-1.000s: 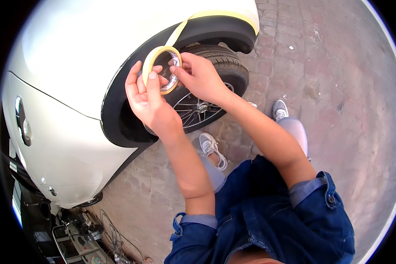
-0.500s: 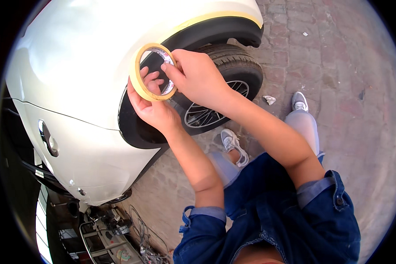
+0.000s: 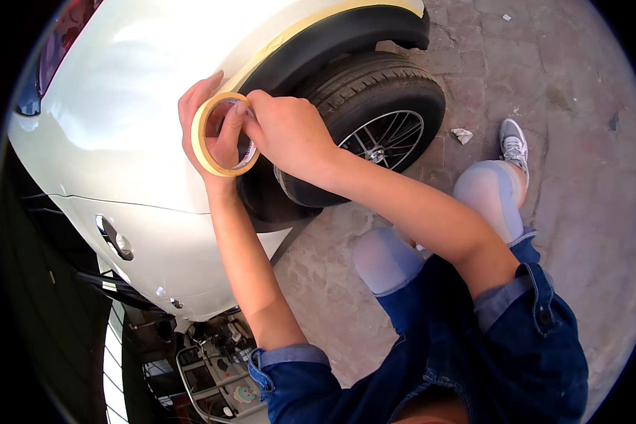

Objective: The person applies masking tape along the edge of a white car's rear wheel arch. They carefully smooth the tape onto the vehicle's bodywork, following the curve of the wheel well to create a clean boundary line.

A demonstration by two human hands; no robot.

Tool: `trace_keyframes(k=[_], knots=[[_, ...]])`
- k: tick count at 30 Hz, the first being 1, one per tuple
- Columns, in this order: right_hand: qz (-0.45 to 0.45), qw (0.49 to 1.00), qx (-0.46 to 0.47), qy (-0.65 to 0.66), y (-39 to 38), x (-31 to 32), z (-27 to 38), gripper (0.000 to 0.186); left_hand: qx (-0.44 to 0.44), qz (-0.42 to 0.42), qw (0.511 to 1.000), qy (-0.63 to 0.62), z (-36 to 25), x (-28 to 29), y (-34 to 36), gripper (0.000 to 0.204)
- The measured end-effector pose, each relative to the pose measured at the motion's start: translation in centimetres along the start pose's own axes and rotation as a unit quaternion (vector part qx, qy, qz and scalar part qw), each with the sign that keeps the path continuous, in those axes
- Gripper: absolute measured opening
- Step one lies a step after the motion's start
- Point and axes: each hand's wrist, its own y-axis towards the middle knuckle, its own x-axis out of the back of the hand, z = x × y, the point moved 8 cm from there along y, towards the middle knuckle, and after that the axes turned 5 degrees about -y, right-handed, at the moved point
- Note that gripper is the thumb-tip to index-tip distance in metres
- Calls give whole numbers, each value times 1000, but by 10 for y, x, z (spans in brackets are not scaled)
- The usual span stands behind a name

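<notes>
My right hand (image 3: 290, 134) is closed on a roll of yellow tape (image 3: 205, 145), held upright beside the black wheel-arch trim (image 3: 311, 35) of a white car (image 3: 120, 85). My left hand (image 3: 196, 106) is behind the roll, its fingers stretched out against the white body, its thumb seen through the roll's hole. A strip of yellow tape (image 3: 283, 37) runs along the body edge above the trim toward the roll; where it meets the roll is hidden. Below the trim is the tyre (image 3: 374, 92) with a spoked wheel (image 3: 392, 134).
A door handle (image 3: 113, 237) is left of my left arm, a tail light (image 3: 56, 46) at upper left. A metal frame with clutter (image 3: 205, 367) lies at lower left. My knees and shoe (image 3: 512, 145) are on the stone paving (image 3: 544, 85), near a pale scrap (image 3: 462, 134).
The strip that hung slanting to the roll lies along the arch edge. The roll has shifted down-left, my left fingers have stretched onto the body, and my knees have bent more into view.
</notes>
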Motion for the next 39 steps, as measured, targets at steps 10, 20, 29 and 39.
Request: trace_keyframes(k=[10, 20, 29, 39], knots=[[-278, 947, 162, -5, 3, 42, -16, 13, -6, 70, 997, 37, -17, 8, 28, 29], [-282, 943, 116, -131, 14, 50, -54, 61, -10, 123, 986, 115, -24, 12, 39, 36], [-281, 943, 132, -119, 11, 47, -56, 61, 10, 159, 983, 95, -13, 22, 37, 35], [-297, 940, 127, -109, 10, 51, -56, 59, 22, 162, 984, 67, -11, 20, 41, 35]])
